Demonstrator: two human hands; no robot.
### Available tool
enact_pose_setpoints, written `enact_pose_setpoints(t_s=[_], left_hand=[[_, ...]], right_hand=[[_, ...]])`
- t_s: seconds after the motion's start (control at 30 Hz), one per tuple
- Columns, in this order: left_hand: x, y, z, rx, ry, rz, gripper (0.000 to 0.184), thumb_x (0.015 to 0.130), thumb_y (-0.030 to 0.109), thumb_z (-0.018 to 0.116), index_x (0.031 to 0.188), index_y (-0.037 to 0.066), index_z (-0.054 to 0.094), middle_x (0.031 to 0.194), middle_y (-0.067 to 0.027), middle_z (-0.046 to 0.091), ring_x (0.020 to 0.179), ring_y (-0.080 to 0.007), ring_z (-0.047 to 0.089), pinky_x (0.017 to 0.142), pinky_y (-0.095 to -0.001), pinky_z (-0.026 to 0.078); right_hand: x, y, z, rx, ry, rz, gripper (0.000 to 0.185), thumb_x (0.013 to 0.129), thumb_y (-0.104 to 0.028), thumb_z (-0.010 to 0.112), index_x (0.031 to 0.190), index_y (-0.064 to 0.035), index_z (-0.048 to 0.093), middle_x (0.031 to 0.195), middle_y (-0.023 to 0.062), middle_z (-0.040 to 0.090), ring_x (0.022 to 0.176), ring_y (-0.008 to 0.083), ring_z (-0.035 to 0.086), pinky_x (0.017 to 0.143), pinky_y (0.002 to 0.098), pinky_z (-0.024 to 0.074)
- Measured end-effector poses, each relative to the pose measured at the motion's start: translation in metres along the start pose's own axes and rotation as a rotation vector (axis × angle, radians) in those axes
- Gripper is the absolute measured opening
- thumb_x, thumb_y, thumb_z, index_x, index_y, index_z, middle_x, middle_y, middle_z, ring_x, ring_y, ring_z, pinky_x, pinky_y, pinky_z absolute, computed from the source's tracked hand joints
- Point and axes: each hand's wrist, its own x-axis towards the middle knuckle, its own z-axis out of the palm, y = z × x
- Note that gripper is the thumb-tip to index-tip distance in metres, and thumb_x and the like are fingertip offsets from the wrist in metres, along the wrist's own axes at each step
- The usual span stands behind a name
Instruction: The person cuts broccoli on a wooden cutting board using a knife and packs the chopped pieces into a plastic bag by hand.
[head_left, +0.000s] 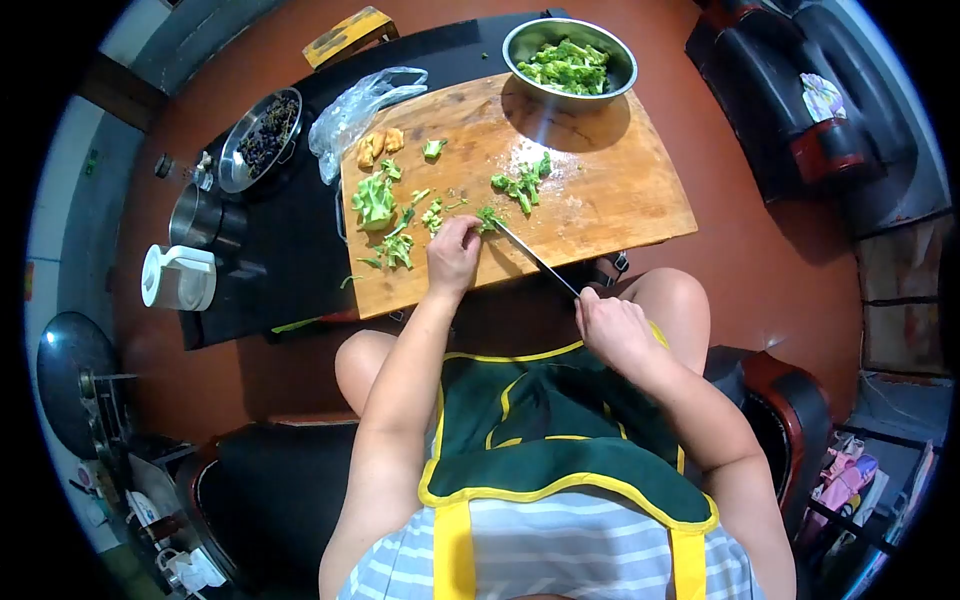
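My right hand (612,325) is wrapped round the handle of a knife (537,257), its blade slanting up and left across the near edge of a wooden cutting board (590,190). At the blade's tip lies a small green broccoli piece (488,217). My left hand (455,255) pinches this piece from the left, its fingertips partly hidden. Further up the board is a small pile of cut broccoli (523,183). Left of my left hand are a thick broccoli stalk (375,202) and green trimmings (395,250).
A metal bowl (620,75) of broccoli florets stands at the board's far edge. Yellowish chunks (378,146) lie at its left, beside a clear plastic bag (350,115). On the black table (275,275) are a colander (232,165) of dark grapes, a metal pot (195,215) and a white-lidded pitcher (180,278).
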Motion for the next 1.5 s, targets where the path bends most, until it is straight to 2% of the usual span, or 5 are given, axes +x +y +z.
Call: enact_pose_setpoints(t_s=[0.47, 0.77, 1.07, 1.3, 1.5], left_hand=[[-0.003, -0.001, 0.000, 0.115, -0.017, 0.144, 0.013, 0.075, 0.004, 0.062, 0.088, 0.007, 0.061, 0.089, -0.0105, 0.065, 0.084, -0.0281, 0.063, 0.073, -0.0362, 0.051], [-0.011, -0.004, -0.008, 0.170, -0.001, 0.114, 0.014, 0.074, -0.001, 0.060, 0.087, 0.005, 0.062, 0.091, -0.0116, 0.066, 0.084, -0.0289, 0.064, 0.075, -0.0348, 0.051], [-0.004, 0.030, -0.019, -0.173, 0.002, -0.375, 0.041, 0.078, 0.005, 0.061, 0.118, 0.003, 0.050, 0.102, -0.0166, 0.061, 0.098, -0.0337, 0.058, 0.084, -0.0393, 0.048], [0.019, 0.023, 0.012, 0.107, -0.155, -0.086, 0.052, 0.074, 0.004, 0.066, 0.123, 0.006, 0.050, 0.116, -0.0195, 0.052, 0.106, -0.0358, 0.052, 0.090, -0.0382, 0.045], [0.060, 0.019, 0.065, 0.131, -0.065, -0.166, 0.055, 0.085, 0.046, 0.056, 0.128, 0.013, 0.050, 0.136, -0.0189, 0.039, 0.128, -0.0370, 0.033, 0.107, -0.0475, 0.023]], right_hand=[[0.015, -0.001, -0.003, -0.075, -0.070, -0.089, 0.006, 0.080, -0.007, 0.049, 0.082, -0.0004, 0.049, 0.069, 0.0211, 0.064, 0.064, 0.0349, 0.065, 0.056, 0.0452, 0.0519], [0.045, 0.040, -0.009, 0.413, -0.346, 0.152, 0.036, 0.094, -0.029, 0.040, 0.092, 0.0017, 0.059, 0.075, 0.0191, 0.063, 0.064, 0.0298, 0.063, 0.062, 0.0398, 0.0520], [0.033, 0.085, -0.023, 0.952, -0.056, 0.456, 0.034, 0.097, -0.029, 0.040, 0.090, -0.0008, 0.057, 0.067, 0.0030, 0.054, 0.060, 0.0115, 0.051, 0.057, 0.0259, 0.0452], [0.065, 0.118, 0.025, 1.007, 0.032, 0.376, 0.026, 0.096, -0.026, 0.038, 0.087, -0.0035, 0.045, 0.061, 0.0047, 0.049, 0.043, 0.0153, 0.047, 0.039, 0.0290, 0.0405], [0.094, 0.101, 0.019, 0.944, -0.047, 0.328, 0.030, 0.095, -0.027, 0.039, 0.093, -0.0001, 0.052, 0.061, 0.0081, 0.053, 0.043, 0.0172, 0.052, 0.039, 0.0321, 0.0435]])
